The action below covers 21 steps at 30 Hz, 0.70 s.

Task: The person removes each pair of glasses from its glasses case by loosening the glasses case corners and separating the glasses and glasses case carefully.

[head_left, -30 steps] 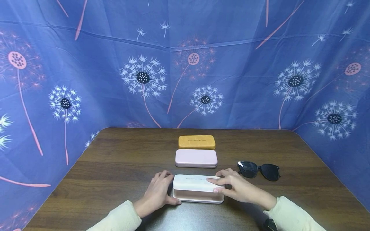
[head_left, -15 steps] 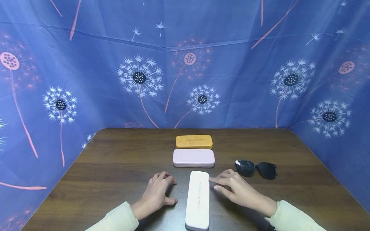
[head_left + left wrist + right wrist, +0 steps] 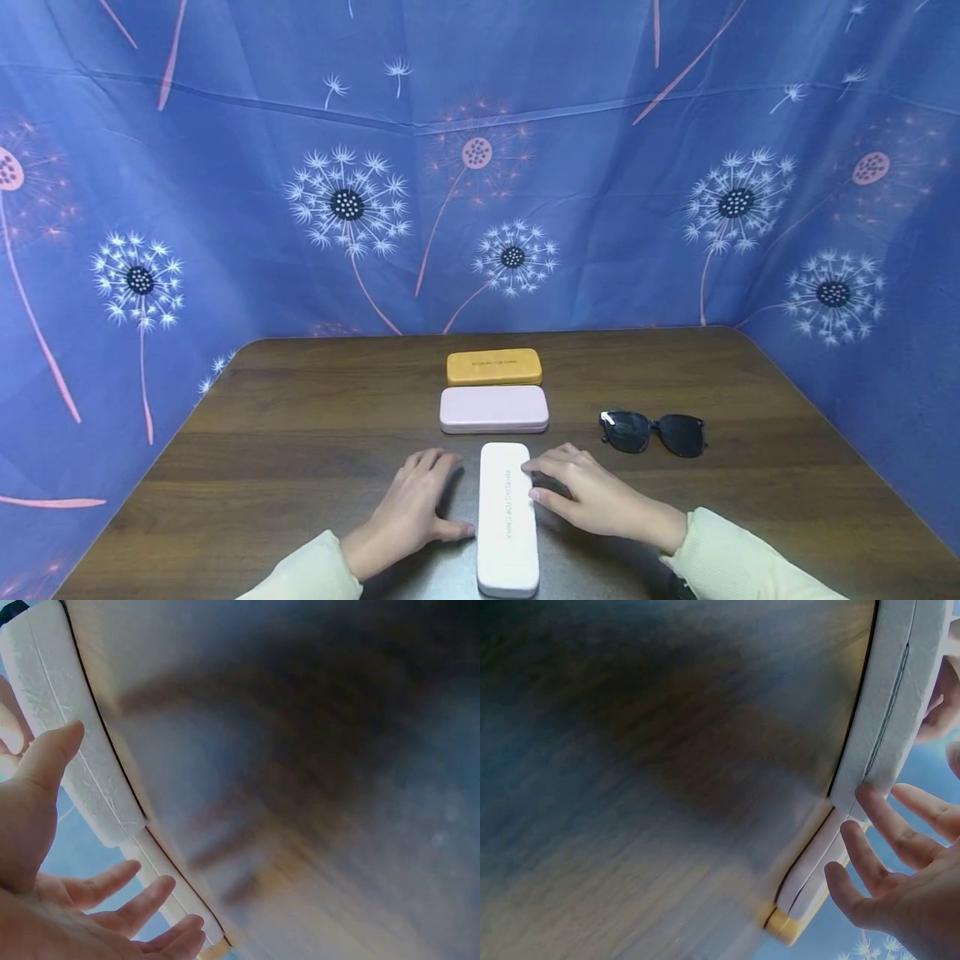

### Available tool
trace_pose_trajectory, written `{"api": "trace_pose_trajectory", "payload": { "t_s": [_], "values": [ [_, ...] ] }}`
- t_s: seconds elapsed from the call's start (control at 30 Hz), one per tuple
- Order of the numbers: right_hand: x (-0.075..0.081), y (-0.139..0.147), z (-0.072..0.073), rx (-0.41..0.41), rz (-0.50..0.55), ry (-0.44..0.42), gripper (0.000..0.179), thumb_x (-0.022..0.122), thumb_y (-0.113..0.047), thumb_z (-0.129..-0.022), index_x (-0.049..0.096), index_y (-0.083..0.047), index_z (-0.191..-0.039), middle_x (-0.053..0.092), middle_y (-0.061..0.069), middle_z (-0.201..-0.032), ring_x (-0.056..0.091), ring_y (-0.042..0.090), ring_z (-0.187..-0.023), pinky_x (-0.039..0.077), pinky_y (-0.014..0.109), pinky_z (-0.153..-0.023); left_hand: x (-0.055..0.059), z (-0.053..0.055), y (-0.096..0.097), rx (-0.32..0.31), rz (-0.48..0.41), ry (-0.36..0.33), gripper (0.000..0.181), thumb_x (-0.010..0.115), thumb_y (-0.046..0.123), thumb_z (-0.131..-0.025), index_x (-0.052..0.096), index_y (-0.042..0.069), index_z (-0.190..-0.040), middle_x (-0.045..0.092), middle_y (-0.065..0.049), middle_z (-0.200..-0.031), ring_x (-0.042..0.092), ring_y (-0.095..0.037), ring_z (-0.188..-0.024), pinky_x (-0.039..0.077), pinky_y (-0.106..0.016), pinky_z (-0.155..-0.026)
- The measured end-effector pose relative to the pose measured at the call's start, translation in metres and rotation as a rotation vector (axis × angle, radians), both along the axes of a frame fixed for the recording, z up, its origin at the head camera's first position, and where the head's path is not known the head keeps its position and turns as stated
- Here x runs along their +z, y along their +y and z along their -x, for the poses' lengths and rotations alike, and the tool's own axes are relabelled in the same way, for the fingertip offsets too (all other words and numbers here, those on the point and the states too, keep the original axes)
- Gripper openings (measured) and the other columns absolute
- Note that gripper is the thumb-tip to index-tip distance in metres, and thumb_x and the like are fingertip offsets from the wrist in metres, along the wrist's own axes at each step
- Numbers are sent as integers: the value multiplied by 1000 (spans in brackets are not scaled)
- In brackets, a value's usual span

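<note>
Here, the white case [image 3: 508, 525] lies closed on the worktop [image 3: 315, 417], its length running away from the person, between both hands. The left hand [image 3: 412, 508] has its fingers loosely spread, thumb at the case's left edge; contact there is unclear. The right hand [image 3: 588, 496], fingers relaxed and apart, touches the right edge near the far end. Beyond lie the pink case [image 3: 494, 409], then the yellow case [image 3: 494, 367]; sunglasses [image 3: 653, 433] rest to the right.

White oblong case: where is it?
In the head view, the case lies at lower centre on the brown wooden table, between left hand and right hand.
</note>
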State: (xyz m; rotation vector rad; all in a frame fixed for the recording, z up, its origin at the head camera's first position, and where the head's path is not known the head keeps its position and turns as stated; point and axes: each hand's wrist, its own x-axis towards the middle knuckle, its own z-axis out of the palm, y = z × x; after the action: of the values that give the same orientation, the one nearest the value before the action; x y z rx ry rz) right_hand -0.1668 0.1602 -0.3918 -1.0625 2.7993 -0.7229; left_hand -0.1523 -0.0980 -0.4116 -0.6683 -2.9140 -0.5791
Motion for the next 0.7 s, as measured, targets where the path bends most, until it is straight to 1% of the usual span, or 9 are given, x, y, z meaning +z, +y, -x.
{"api": "trace_pose_trajectory", "payload": {
  "t_s": [0.17,0.3,0.53,0.6,0.7],
  "values": [
    [-1,-7,2,17,-6,-48,45,47,-43,-92,57,-10,-121,60,3,-119,51,22,-111,42,49,-90,-1,1,0,11,-18,6,90,79,50,-57,45,5,-127,54,-15,-118,49,-40,-109,44,-52,-87],
    [-2,-11,2,39,-6,-62,51,48,-47,-90,55,-10,-123,58,3,-123,49,22,-113,41,49,-90,0,3,0,7,-41,6,93,78,50,-59,41,6,-132,53,-15,-119,48,-40,-112,43,-53,-88],
    [-4,-18,3,101,5,-50,60,52,-52,-86,48,-10,-129,54,3,-129,46,22,-113,40,49,-88,0,5,-3,-19,-69,-39,91,78,47,-61,39,15,-137,49,-17,-124,44,-43,-114,41,-56,-89],
    [-5,-19,4,111,3,-49,62,53,-54,-84,47,-11,-130,53,2,-129,46,21,-113,40,48,-87,0,5,-4,-29,-63,-49,89,78,47,-62,40,18,-137,49,-18,-125,44,-44,-114,41,-57,-89],
    [-6,-21,4,111,-11,-46,65,55,-56,-82,45,-13,-131,53,-1,-129,45,20,-112,40,45,-86,0,6,-5,-39,-44,-45,87,77,47,-63,41,22,-137,49,-19,-126,43,-44,-115,40,-57,-89]
  ]
}}
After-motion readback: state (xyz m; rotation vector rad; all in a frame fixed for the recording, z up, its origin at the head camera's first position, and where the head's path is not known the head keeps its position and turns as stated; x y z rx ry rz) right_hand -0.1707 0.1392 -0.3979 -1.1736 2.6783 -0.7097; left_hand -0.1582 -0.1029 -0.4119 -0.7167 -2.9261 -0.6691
